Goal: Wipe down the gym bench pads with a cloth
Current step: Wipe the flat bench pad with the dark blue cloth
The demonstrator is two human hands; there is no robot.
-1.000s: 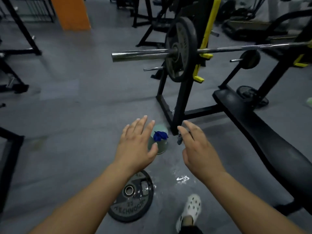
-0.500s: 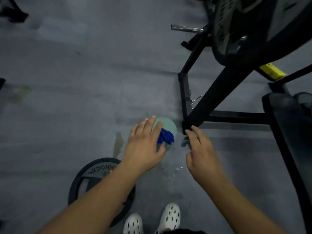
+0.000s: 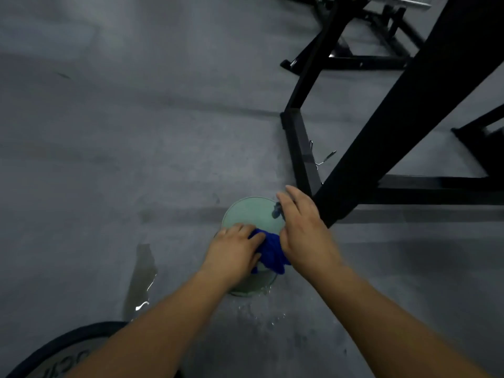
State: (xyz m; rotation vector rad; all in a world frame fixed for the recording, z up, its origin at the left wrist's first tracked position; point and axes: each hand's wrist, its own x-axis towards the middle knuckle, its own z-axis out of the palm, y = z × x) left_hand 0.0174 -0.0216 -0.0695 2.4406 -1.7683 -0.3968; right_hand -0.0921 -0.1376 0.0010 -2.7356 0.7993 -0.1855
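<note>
A pale green bucket [image 3: 252,214] stands on the grey floor, with a blue cloth [image 3: 271,251] draped over its near rim. My left hand [image 3: 234,251] lies on the cloth's left side, its fingers curled onto the fabric. My right hand [image 3: 302,230] is against the cloth's right side, over the bucket's right rim, with its fingers fairly straight. Whether the right thumb holds the cloth is hidden. The bench pad is out of view.
The black steel frame [image 3: 387,126] of the bench rack rises right beside my right hand, with its floor bar [image 3: 298,148] behind the bucket. A weight plate [image 3: 62,356] lies at the bottom left. Water [image 3: 141,276] is spilled on the floor around the bucket.
The view has dropped closer to the floor. Both hands have moved forward to the bucket and closed in on the blue cloth from either side.
</note>
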